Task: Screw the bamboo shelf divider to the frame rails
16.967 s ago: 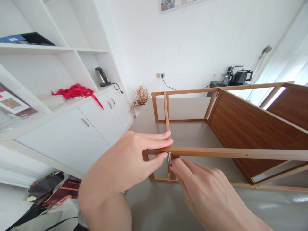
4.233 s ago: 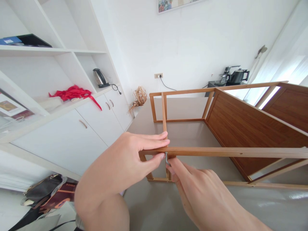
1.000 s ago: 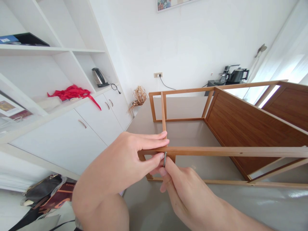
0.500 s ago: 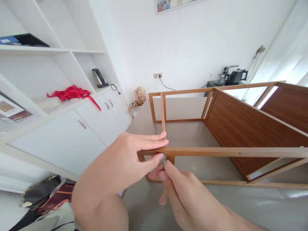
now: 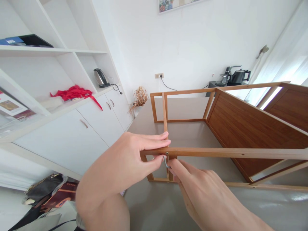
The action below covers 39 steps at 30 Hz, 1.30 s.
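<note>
Since half a second ago, the bent metal key (image 5: 165, 162) has come away from the rail: its tip now sits just below a round metal screw head (image 5: 167, 153), which shows uncovered, and right by the left thumb. The right hand (image 5: 201, 186) has also rolled over, so that its back faces up instead of the thumb side. Its thumb and forefinger are clamped together on the lower end of the key; the other fingers are mostly hidden beneath.

The left hand (image 5: 131, 152) has kept its place, clamped on the wooden frame (image 5: 204, 152) near one end. Its fingers lie over the top, tips against the crossbar (image 5: 165, 110) where it meets the near rail, and its thumb presses from the near side. Whether that thumb touches the key, I cannot tell.

The frame rests on the grey table (image 5: 154, 202), its long rails running off to the right, with a brown wooden panel (image 5: 255, 115) set across between them. To the left is a white shelf unit (image 5: 64, 50) with a steel kettle (image 5: 100, 78) and a bundle of red ribbon (image 5: 74, 93). Dried stems (image 5: 139, 96) stand beyond the table's far corner.
</note>
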Each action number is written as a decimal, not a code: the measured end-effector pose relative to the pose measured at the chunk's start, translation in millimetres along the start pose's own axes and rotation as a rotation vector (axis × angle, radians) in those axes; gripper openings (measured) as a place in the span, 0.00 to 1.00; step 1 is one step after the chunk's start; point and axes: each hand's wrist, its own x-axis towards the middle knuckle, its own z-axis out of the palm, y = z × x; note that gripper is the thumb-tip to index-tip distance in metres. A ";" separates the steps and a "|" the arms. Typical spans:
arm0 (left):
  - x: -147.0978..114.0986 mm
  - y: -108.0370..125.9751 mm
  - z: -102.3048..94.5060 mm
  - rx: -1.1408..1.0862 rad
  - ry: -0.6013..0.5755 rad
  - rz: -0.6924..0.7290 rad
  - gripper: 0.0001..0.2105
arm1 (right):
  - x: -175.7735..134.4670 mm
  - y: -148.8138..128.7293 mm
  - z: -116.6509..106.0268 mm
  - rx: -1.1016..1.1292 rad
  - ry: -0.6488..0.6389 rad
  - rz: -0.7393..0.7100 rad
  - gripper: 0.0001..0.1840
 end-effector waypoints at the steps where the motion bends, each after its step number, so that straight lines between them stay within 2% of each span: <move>1: -0.1 0.2 -0.1 -0.003 0.000 -0.002 0.20 | -1.0 0.8 -0.1 -0.027 0.014 -0.003 0.18; 6: 0.1 2.7 -1.6 -0.001 0.013 0.006 0.19 | -4.3 2.6 -3.2 -0.119 0.055 -0.003 0.19; 13: 0.5 4.9 -1.7 0.005 0.013 -0.008 0.19 | -4.3 2.4 -5.1 -0.071 0.019 0.038 0.17; 24: 1.0 5.6 -1.6 -0.012 0.006 -0.013 0.18 | -2.9 1.0 -7.9 -0.158 0.068 0.014 0.15; 39: 0.9 5.2 -2.0 -0.003 0.011 -0.017 0.17 | -0.4 -1.1 3.2 -0.044 0.018 0.000 0.11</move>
